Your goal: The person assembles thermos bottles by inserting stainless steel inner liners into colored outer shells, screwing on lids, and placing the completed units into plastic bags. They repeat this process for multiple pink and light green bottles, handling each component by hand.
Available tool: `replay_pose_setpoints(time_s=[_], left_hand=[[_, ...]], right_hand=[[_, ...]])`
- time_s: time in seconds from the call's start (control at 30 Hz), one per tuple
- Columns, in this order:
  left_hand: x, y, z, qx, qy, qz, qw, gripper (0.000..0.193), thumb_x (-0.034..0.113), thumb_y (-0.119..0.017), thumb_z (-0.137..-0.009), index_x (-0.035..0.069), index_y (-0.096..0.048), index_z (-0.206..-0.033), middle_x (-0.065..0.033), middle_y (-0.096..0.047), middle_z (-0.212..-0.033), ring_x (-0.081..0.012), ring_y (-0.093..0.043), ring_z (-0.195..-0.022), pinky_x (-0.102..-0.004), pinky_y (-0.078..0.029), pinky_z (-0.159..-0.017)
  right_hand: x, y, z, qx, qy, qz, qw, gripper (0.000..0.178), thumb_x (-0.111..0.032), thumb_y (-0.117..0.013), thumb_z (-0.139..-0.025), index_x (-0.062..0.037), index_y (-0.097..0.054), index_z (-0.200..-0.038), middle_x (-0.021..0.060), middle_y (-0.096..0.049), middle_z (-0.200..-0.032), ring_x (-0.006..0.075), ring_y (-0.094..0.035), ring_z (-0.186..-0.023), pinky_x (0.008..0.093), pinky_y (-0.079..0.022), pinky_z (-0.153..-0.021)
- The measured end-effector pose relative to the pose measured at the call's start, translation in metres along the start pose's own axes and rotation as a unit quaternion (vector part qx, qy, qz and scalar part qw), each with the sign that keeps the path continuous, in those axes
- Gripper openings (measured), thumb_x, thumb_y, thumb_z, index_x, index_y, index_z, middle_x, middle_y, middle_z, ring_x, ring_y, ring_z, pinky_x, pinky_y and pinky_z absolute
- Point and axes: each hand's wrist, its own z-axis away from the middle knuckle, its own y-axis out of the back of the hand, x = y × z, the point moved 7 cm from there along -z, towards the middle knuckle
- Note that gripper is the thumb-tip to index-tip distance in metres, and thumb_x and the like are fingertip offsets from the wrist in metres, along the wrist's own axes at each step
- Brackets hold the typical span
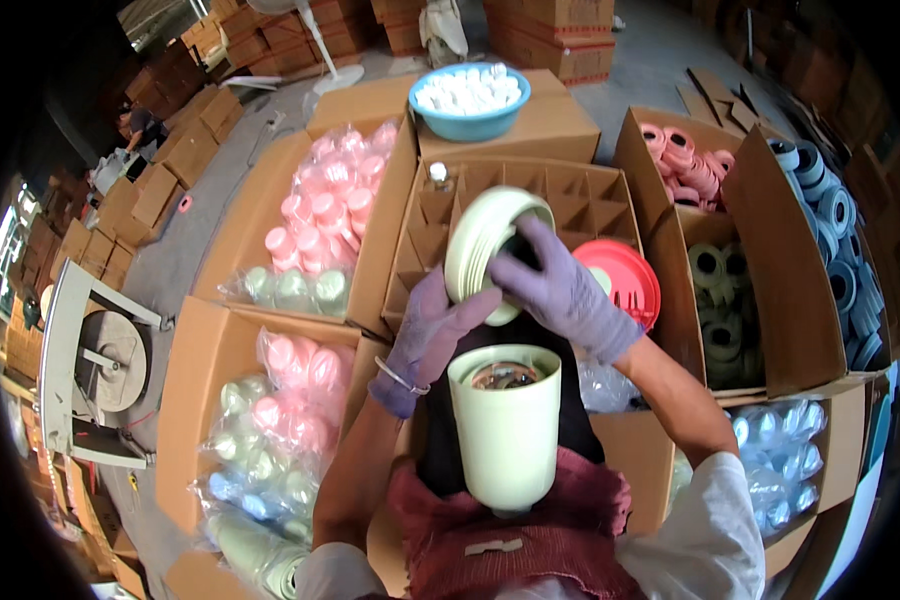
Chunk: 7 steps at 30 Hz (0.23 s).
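Both my hands wear purple-grey gloves. Between them, above my lap, is a pale green threaded ring-shaped plastic part (467, 245), tilted so its opening faces right. My left hand (432, 325) grips its lower left side, fingers closed. My right hand (562, 285) reaches into the opening with bent fingers and thumb at the lower rim; a dark piece shows inside, too shadowed to make out. Below, a pale green cylindrical container (507, 435) stands upright at my lap, touched by neither hand. Something shiny (505, 375) sits within its open top.
Ahead stands a divided carton (592, 225), with a red dish (634, 278) at its right. A blue basin (485, 124) of white pieces stands behind. Left cartons hold bagged pink cups (315, 250) and green ones. Right cartons hold pink (705, 180), green (708, 265) and blue rings (838, 210).
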Motion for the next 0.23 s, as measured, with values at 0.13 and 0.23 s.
replay_pose_setpoints(time_s=[0.13,0.23], left_hand=[[0.019,-0.014,0.005,0.066,-0.216,-0.139,0.964,0.074,0.032,-0.083,-0.071,0.009,-0.054,-0.135,-0.0109,-0.054,-0.132,-0.0295,-0.05,-0.121,-0.0415,-0.04,-0.103],[0.027,-0.019,0.007,0.013,-0.413,-0.396,0.82,0.094,0.046,-0.086,-0.061,0.016,-0.049,-0.142,-0.0117,-0.042,-0.147,-0.038,-0.037,-0.134,-0.0487,-0.028,-0.113]], right_hand=[[0.024,-0.058,0.012,0.144,-0.412,-0.771,0.464,0.04,-0.013,-0.062,-0.091,-0.0027,-0.052,-0.128,0.0139,-0.062,-0.121,0.0233,-0.064,-0.105,0.032,-0.054,-0.085],[0.026,-0.043,0.025,-0.049,-0.177,-0.611,0.77,0.068,-0.04,-0.075,-0.083,-0.0077,-0.047,-0.136,0.0106,-0.061,-0.127,0.0238,-0.063,-0.111,0.035,-0.054,-0.093]])
